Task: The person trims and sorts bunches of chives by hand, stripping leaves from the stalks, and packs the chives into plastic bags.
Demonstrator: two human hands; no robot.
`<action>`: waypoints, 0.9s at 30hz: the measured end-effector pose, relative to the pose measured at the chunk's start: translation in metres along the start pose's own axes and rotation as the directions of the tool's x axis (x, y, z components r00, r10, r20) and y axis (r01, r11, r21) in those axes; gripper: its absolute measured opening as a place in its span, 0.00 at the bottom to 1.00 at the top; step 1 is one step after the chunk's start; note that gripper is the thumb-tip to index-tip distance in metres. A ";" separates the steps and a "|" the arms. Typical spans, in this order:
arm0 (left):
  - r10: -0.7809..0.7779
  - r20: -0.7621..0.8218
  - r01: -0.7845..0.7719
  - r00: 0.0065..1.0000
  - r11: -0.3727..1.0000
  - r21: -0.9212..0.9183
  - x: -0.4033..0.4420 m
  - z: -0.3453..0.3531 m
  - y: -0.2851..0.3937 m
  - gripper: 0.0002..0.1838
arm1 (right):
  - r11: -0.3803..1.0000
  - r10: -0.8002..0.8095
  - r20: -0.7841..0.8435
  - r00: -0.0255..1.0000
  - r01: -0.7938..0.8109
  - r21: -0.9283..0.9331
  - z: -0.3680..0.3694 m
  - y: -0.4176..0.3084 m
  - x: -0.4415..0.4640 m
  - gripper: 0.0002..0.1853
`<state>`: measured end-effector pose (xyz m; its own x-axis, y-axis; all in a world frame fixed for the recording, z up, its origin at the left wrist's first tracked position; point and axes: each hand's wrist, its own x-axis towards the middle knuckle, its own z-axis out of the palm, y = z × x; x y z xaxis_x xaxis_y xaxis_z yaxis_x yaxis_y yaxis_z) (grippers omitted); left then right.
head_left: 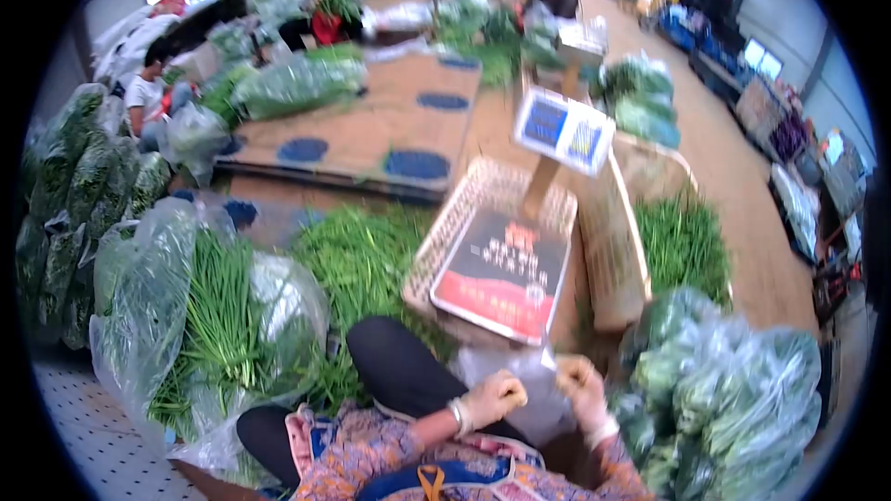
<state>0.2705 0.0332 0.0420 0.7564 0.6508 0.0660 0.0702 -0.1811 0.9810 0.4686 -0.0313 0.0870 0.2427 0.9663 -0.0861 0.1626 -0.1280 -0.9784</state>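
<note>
Filmy plastic between left grip and right grip

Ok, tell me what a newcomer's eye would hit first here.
Probably the red and black board at the centre, over a pale basket, with a white panel behind. Then the open bag of green stalks at left and the bulging bags at lower right, with the left hand and right hand between them.
</note>
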 end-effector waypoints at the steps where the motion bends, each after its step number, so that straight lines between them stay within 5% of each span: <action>1: 0.258 -0.121 -0.223 0.958 0.944 0.245 0.003 -0.002 -0.001 0.15 | 1.000 -0.019 0.074 0.997 0.021 -0.021 0.005 -0.011 0.000 0.06; 2: 0.143 -0.183 -0.124 0.973 0.986 0.110 0.004 0.002 -0.003 0.17 | 0.992 -0.112 0.040 0.993 0.114 -0.051 0.014 -0.002 -0.001 0.04; 5: -0.198 0.082 0.205 0.977 0.975 -0.088 0.006 0.011 -0.029 0.21 | 0.988 0.069 0.186 0.980 -0.093 0.124 0.027 0.000 0.001 0.10; 8: -0.199 0.006 0.196 0.980 0.971 0.137 -0.004 0.008 -0.017 0.22 | 0.983 0.032 0.258 0.966 -0.077 0.167 0.030 -0.002 0.006 0.19; 9: -0.256 -0.027 0.257 0.966 0.957 0.133 -0.009 0.002 -0.006 0.22 | 0.993 -0.116 0.401 0.909 0.108 0.043 0.023 0.015 0.010 0.27; 10: -0.312 -0.059 0.317 0.948 0.940 0.123 -0.012 -0.002 0.000 0.22 | 0.853 -0.161 0.530 0.832 0.387 -0.349 0.014 0.031 0.006 0.27; 11: -0.304 -0.067 0.310 0.950 0.942 0.127 -0.014 -0.004 0.000 0.22 | 0.491 -0.125 0.652 0.748 0.618 -0.614 0.010 0.044 0.000 0.28; 13: -0.018 -0.089 0.030 0.996 0.991 0.133 -0.020 -0.003 -0.002 0.22 | 0.546 -0.020 0.599 0.801 0.510 -0.664 0.010 0.087 -0.014 0.25; 14: -0.066 0.001 0.062 0.998 0.940 0.337 -0.022 -0.013 0.017 0.18 | 0.593 0.099 0.536 0.838 0.383 -0.708 0.010 0.114 -0.018 0.23; 16: 0.019 -0.038 -0.004 0.999 0.933 0.359 -0.029 -0.020 0.014 0.16 | 0.634 0.345 0.398 0.850 0.102 -0.767 0.010 0.157 -0.020 0.25; 17: 0.094 -0.063 -0.063 0.994 0.922 0.383 -0.035 -0.024 0.011 0.14 | 0.633 0.344 0.401 0.849 0.106 -0.767 0.009 0.170 -0.017 0.25; 18: 0.143 -0.209 -0.097 0.967 0.971 0.218 -0.040 -0.031 0.009 0.11 | 0.735 0.240 0.386 0.891 0.093 -0.672 0.009 0.182 -0.013 0.20; 19: 0.160 -0.355 -0.151 0.921 0.987 0.053 -0.047 -0.039 0.006 0.10 | 0.823 0.140 0.353 0.925 0.089 -0.561 0.008 0.194 -0.010 0.16; 20: 0.251 -0.439 -0.186 0.863 0.965 0.185 -0.051 -0.066 0.032 0.09 | 0.703 0.220 0.372 0.902 0.118 -0.702 0.004 0.203 -0.007 0.09; 21: 0.149 -0.616 -0.138 0.774 0.988 0.067 -0.055 -0.091 0.061 0.09 | 0.704 0.229 0.381 0.896 0.118 -0.700 -0.010 0.229 0.004 0.09; 22: 0.249 -0.680 0.004 0.689 0.938 0.348 -0.065 -0.127 0.051 0.11 | 0.503 0.332 0.516 0.789 0.314 -0.805 -0.028 0.265 0.017 0.12; 23: 0.195 -0.764 -0.376 0.615 0.924 -0.066 -0.073 -0.158 0.078 0.15 | 0.286 0.470 0.600 0.648 0.532 -0.797 -0.038 0.285 0.015 0.19; 24: 0.146 -0.841 -0.470 0.522 0.871 -0.141 -0.083 -0.183 0.106 0.18 | 0.272 0.320 0.551 0.771 0.482 -0.833 -0.040 0.268 0.009 0.18; 25: 0.280 -0.829 0.017 0.484 0.944 0.328 -0.106 -0.203 0.141 0.19 | 0.267 0.151 0.486 0.861 0.438 -0.858 -0.029 0.203 0.018 0.16; 26: 0.384 -0.829 0.124 0.406 0.876 0.466 -0.119 -0.229 0.121 0.20 | 0.325 0.273 0.424 0.863 0.333 -0.885 -0.014 0.144 0.045 0.24; 27: 0.393 -0.831 0.122 0.394 0.874 0.471 -0.129 -0.242 0.121 0.21 | 0.683 -0.103 0.524 0.845 0.443 -0.581 -0.015 0.137 0.079 0.23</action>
<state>0.0238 0.1058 0.1963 -0.2150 0.7977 0.5634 0.4597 -0.4264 0.7790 0.5241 0.0237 -0.0506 -0.3127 0.9472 -0.0710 0.7741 0.2108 -0.5969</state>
